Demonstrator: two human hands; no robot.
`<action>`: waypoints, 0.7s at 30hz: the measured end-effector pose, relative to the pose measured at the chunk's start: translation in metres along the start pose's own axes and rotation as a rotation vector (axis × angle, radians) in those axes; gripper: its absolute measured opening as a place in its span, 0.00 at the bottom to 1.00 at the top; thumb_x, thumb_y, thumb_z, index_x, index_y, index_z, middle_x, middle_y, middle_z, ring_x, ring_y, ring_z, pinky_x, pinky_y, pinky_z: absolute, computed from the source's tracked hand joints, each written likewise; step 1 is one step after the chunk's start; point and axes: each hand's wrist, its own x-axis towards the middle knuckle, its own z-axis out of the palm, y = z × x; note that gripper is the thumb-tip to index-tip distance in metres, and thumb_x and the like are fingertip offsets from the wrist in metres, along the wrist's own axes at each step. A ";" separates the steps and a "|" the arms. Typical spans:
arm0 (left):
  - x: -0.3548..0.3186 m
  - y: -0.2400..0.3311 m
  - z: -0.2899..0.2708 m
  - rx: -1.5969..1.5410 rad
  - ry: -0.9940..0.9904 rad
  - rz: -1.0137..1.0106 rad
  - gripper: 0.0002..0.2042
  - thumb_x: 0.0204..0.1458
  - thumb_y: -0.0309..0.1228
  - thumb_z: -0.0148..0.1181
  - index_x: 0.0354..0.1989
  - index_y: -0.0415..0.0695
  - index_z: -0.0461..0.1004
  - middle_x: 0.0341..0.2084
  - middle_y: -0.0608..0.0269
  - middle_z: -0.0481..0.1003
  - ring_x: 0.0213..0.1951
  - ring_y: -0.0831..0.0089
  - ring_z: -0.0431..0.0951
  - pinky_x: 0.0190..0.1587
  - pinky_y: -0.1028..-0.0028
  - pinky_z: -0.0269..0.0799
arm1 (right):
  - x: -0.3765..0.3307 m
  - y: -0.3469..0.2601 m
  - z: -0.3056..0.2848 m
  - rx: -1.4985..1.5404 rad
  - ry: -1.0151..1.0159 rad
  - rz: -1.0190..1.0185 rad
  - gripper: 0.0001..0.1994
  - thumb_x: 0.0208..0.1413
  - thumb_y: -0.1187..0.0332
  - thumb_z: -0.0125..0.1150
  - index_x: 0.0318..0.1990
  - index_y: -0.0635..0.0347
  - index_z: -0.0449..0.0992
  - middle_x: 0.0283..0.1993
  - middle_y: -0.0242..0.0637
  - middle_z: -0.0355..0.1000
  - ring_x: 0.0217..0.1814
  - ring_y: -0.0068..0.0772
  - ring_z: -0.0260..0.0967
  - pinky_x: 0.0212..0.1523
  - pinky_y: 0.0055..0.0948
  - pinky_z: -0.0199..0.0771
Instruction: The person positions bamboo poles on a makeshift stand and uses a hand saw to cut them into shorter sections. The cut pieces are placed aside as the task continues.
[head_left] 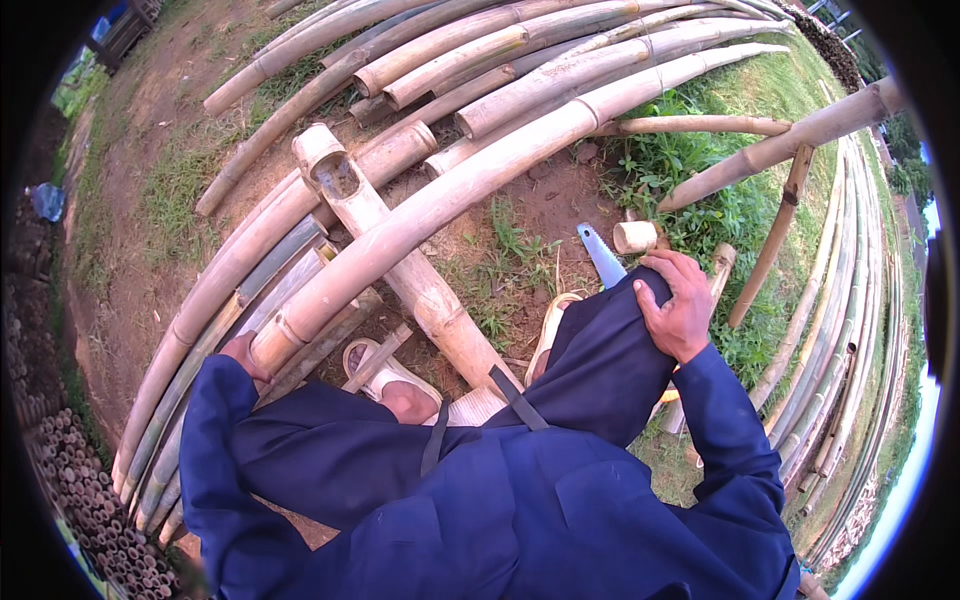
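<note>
A long, thick bamboo pole (470, 190) slants from near my left knee up to the far right. My left hand (242, 356) grips its near end, with some fingers hidden behind it. The pole crosses over a wider bamboo piece (425, 290) that has an opening cut near its far end and runs down between my feet. My right hand (678, 308) rests on my right knee, fingers spread, holding nothing. Beside that knee shows the blade of a handsaw (600, 255); my leg hides part of the saw. A short bamboo offcut (634, 237) lies just past the blade.
Several bamboo poles (540, 40) lie at the far side, more poles (215, 270) at the left. A propped pole (790, 145) with a slanting support (775, 235) stands at the right, near a long pole stack (825, 380). Cut bamboo ends (110, 510) are piled at lower left.
</note>
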 end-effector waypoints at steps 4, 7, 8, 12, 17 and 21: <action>0.013 0.006 0.006 0.027 -0.007 0.030 0.51 0.21 0.47 0.86 0.59 0.36 0.70 0.50 0.40 0.79 0.56 0.48 0.78 0.61 0.60 0.71 | -0.004 0.002 -0.001 0.003 -0.014 0.041 0.15 0.50 0.66 0.69 0.45 0.58 0.81 0.51 0.38 0.78 0.57 0.47 0.72 0.59 0.43 0.69; 0.012 0.003 0.008 0.111 0.011 0.041 0.46 0.26 0.45 0.85 0.58 0.39 0.71 0.48 0.42 0.80 0.53 0.49 0.80 0.59 0.59 0.73 | -0.001 0.001 0.001 -0.001 -0.001 0.033 0.15 0.50 0.66 0.69 0.45 0.58 0.81 0.51 0.38 0.78 0.57 0.46 0.72 0.59 0.43 0.68; 0.012 0.005 0.005 0.149 0.020 0.062 0.43 0.29 0.44 0.84 0.57 0.40 0.72 0.47 0.43 0.80 0.52 0.50 0.81 0.58 0.59 0.74 | 0.001 0.000 0.002 0.001 0.003 0.029 0.15 0.50 0.66 0.69 0.45 0.58 0.81 0.51 0.38 0.78 0.57 0.46 0.72 0.59 0.43 0.68; 0.004 0.091 -0.037 0.156 0.250 0.016 0.22 0.47 0.35 0.74 0.50 0.44 0.74 0.35 0.55 0.83 0.38 0.62 0.85 0.44 0.62 0.80 | 0.001 0.000 0.002 -0.010 0.008 0.033 0.15 0.49 0.66 0.70 0.45 0.57 0.81 0.50 0.37 0.77 0.56 0.45 0.72 0.58 0.42 0.68; 0.050 0.238 -0.091 -0.146 0.646 0.432 0.10 0.54 0.28 0.67 0.42 0.39 0.78 0.29 0.59 0.80 0.27 0.71 0.78 0.35 0.70 0.76 | 0.001 0.004 0.002 -0.068 -0.014 0.024 0.16 0.48 0.65 0.71 0.45 0.56 0.81 0.49 0.36 0.77 0.56 0.44 0.72 0.57 0.42 0.68; 0.136 0.364 -0.102 -0.641 0.603 0.591 0.07 0.62 0.27 0.62 0.42 0.36 0.79 0.27 0.62 0.79 0.30 0.79 0.77 0.34 0.77 0.73 | -0.002 0.004 -0.001 -0.065 0.006 0.042 0.16 0.47 0.64 0.71 0.44 0.57 0.81 0.49 0.35 0.77 0.56 0.43 0.72 0.56 0.42 0.68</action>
